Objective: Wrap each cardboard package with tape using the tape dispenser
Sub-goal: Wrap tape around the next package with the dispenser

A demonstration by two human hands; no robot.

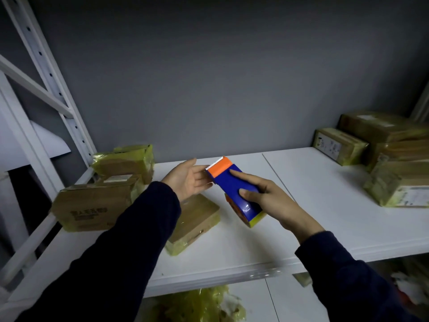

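My right hand (269,201) grips a blue tape dispenser (234,189) with an orange toothed cutter end, held in the air above the white shelf (301,205). My left hand (189,178) is open, palm turned toward the dispenser, its fingertips at the cutter end. Below both hands a flat cardboard package (195,223) lies on the shelf, partly hidden by my left sleeve, with yellowish tape along its edges.
Two taped cardboard packages (92,205) (125,162) stand at the shelf's left by the white rack upright (58,89). Several more packages (383,154) are stacked at the right. A grey wall closes the back. Yellow tape scraps (204,303) lie on the lower shelf.
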